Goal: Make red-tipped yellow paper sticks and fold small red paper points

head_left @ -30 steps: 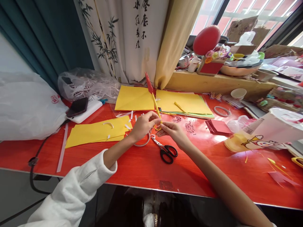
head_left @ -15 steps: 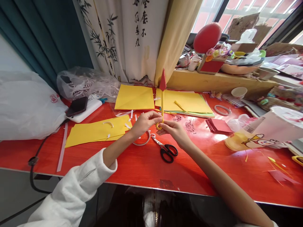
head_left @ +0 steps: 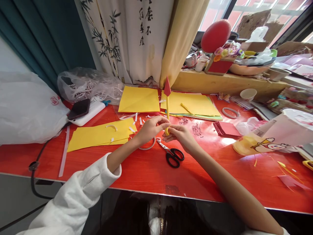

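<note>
A rolled yellow paper stick with a red pointed tip, like a paper arrow, stands nearly upright between my hands. My left hand pinches it low on the shaft, thumb and fingertips together. At its bottom end is a small curl of yellow paper, and my right hand has its fingers closed around that. Fingers partly cover the lower end. Just below the hands lie black-handled scissors, blades partly open. Beside them, a roll of tape is half hidden behind my left wrist.
Yellow paper sheets and cut yellow strips lie on the red table. White scraps are scattered near my left hand. Red paper squares and a tilted plastic cup are to the right. A phone rests at left.
The paper arrow has dropped slightly, its red tip now lower. Its curled bottom end has turned a little between my fingers. Both hands keep their pinch.
</note>
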